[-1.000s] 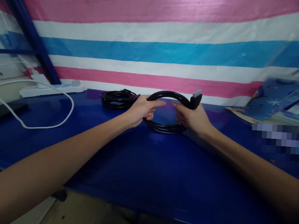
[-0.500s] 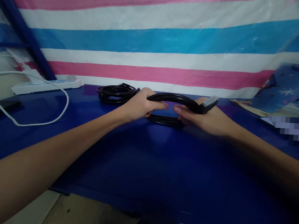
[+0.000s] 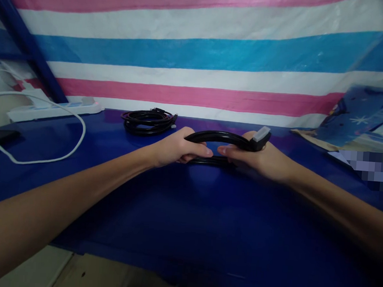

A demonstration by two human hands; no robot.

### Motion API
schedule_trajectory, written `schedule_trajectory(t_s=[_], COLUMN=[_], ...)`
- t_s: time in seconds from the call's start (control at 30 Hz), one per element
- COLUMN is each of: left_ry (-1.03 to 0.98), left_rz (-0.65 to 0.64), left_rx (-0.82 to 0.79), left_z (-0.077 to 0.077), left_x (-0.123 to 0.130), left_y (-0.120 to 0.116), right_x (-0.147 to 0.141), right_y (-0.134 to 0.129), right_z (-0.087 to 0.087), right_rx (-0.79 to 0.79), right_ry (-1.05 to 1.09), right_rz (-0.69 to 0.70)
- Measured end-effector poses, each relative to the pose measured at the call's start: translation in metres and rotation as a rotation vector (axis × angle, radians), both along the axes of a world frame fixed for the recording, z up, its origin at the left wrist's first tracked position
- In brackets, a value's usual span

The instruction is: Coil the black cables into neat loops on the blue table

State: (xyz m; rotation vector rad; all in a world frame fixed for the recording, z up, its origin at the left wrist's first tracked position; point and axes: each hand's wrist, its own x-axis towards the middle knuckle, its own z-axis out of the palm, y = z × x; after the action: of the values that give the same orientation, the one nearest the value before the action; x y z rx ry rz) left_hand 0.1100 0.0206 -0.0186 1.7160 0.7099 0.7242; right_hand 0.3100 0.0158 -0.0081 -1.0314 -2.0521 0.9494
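Note:
A thick black cable (image 3: 218, 137) is wound into a coil and held between my two hands above the blue table (image 3: 199, 222). My left hand (image 3: 184, 147) is closed around the coil's left side, its thumb pointing inward. On the opposite side my right hand (image 3: 259, 157) grips the coil, thumb toward the left thumb. A connector with a pale translucent cap (image 3: 262, 133) sticks up by the right hand. Behind my left hand lies a second coiled black cable (image 3: 149, 122), touched by neither hand.
A white power strip (image 3: 56, 110) with a plug and a looping white cord (image 3: 80, 140) lies at the back left, near a flat black object (image 3: 1, 139). To the right are a blue snowflake-patterned bag (image 3: 354, 115) and papers. A striped sheet (image 3: 198, 52) hangs behind the table.
Both hands and the held coil sit slightly lower, and the coil looks flatter from this angle. The grip is unchanged. The view has shifted a little.

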Motion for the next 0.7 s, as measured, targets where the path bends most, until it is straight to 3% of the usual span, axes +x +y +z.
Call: schedule_trajectory(t_s=[0.23, 0.33, 0.4, 0.47, 0.57, 0.63, 0.7], left_ry=[-0.154, -0.224, -0.224, -0.119, 0.234, 0.477, 0.668], left_rz=[0.110, 0.218, 0.339, 0.509, 0.741, 0.816, 0.798], left_rx=[-0.089, -0.156, -0.090, 0.134, 0.506, 0.558, 0.489], left_z=[0.004, 0.008, 0.013, 0.024, 0.051, 0.072, 0.088], left_x=[0.002, 0.010, 0.013, 0.009, -0.017, -0.048, -0.084], left_y=[-0.005, -0.011, -0.013, -0.010, 0.005, 0.025, 0.049], right_x=[-0.001, -0.002, -0.008, -0.019, -0.049, -0.076, -0.105], right_y=[0.003, 0.002, 0.001, 0.004, 0.021, 0.041, 0.065], right_z=[0.001, 0.001, 0.005, 0.013, 0.034, 0.051, 0.066], right_rx=[-0.067, -0.190, -0.261, -0.321, -0.373, -0.342, -0.111], right_ry=[0.107, 0.256, 0.336, 0.390, 0.392, 0.297, 0.064], right_rz=[-0.023, -0.056, -0.143, -0.210, -0.195, -0.138, -0.129])
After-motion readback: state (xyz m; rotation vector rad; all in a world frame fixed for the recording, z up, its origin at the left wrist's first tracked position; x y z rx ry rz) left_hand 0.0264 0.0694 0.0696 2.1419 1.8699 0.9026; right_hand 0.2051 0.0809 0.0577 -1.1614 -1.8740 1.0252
